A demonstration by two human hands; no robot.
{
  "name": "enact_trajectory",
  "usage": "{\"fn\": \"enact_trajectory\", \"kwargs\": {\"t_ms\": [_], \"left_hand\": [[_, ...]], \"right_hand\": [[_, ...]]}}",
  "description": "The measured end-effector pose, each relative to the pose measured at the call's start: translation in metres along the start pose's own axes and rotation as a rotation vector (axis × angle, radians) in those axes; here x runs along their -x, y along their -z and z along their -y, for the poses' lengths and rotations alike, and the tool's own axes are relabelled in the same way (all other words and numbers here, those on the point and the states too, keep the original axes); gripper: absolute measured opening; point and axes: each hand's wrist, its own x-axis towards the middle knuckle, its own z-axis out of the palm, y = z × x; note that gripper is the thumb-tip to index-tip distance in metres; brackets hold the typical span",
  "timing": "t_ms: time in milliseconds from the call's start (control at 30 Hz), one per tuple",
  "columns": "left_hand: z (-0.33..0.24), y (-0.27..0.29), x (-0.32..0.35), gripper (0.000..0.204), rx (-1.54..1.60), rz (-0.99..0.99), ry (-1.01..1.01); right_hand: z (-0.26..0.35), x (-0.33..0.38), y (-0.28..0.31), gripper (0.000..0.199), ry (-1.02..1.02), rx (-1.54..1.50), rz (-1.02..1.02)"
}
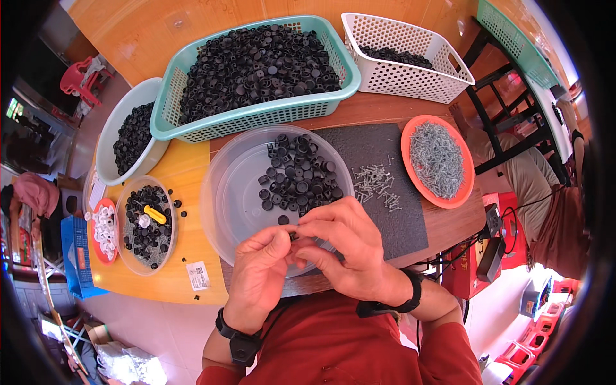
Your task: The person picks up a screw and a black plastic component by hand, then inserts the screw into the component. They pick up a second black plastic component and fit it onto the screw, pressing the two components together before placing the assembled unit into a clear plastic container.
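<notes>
Beyond both hands (308,253), clear bowl (224,192), teal basket (256,115), screws (378,183).

blk caps (296,173), teal basket (256,119), orange plate (471,173)

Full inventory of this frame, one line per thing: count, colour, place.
teal basket: one, heaped with black caps, table top centre
white basket: one, some black parts inside, top right
white basin: one, black caps inside, left
clear tray: one, pile of black caps in it, centre
small clear bowl: one, black caps plus a yellow piece, left front
orange plate: one, full of grey screws, right
loose screws: small scatter, grey, on the dark mat
dark mat: one, under tray's right side
left hand: pinching a small black part over the tray's near edge
right hand: fingertips meeting the left's
</notes>
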Motion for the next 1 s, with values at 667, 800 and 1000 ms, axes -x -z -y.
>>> {"fn": "enact_trajectory", "kwargs": {"t_ms": [667,800,1000], "left_hand": [[0.001,-0.001,0.005,0.028,-0.051,0.036,0.019],[0.001,-0.001,0.006,0.026,-0.046,0.006,0.015],[0.004,0.0,0.003,0.024,-0.118,0.036,-0.051]], "right_hand": [[-0.007,-0.006,0.008,0.03,0.114,0.068,0.049],[-0.007,-0.009,0.01,0.032,0.121,0.061,0.093],[-0.008,-0.01,0.013,0.031,0.079,0.056,0.101]]}}
